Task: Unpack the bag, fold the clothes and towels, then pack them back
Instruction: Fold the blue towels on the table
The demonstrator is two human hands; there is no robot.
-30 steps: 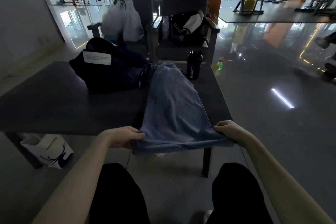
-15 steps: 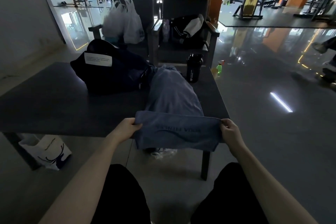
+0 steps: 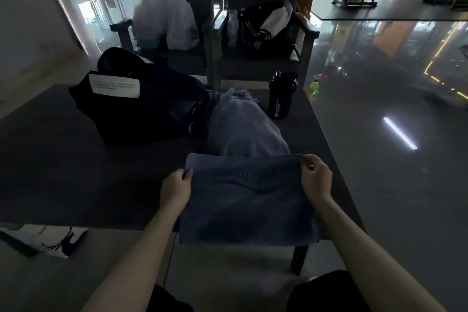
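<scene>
Currently, head view: folding step in hand. Left hand (image 3: 176,187) and right hand (image 3: 316,177) each pinch a corner of the blue towel (image 3: 248,200), raising its near end above the table (image 3: 76,172). The far end lies beside the bag (image 3: 141,109). The next move likely calls for laying the held edge squarely onto the far end.

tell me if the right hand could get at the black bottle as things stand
Probably yes. The black bottle stands ahead of the right hand, with only low towel between them. But that hand pinches the towel's corner, so it would have to let go first.
</scene>
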